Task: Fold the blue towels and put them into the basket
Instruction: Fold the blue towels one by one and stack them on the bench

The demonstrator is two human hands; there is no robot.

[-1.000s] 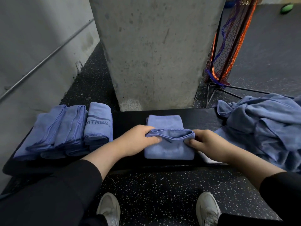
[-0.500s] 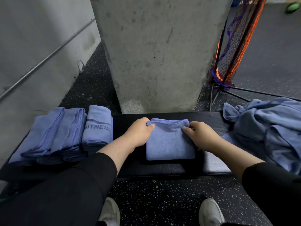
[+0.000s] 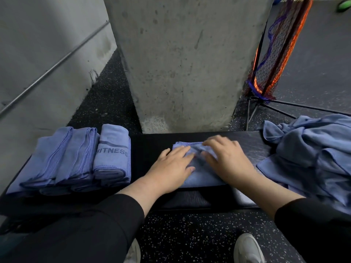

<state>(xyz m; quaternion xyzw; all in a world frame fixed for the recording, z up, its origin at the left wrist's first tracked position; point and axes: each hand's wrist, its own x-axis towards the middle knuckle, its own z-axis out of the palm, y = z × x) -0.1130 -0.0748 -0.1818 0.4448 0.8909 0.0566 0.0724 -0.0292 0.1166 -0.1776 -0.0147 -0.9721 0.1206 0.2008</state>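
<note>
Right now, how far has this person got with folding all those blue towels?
Partway. Done: a row of folded towels sits at the left end of the black bench. In hand: the left hand and right hand lie flat on one folded towel at mid-bench. Left: a rumpled pile of unfolded towels on the right. Nothing has visibly gone into the mesh basket behind.

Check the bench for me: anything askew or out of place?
Nothing stands out. Folded towels sit in a row at left, the unfolded pile at right, both hands flat on the middle towel.
</note>
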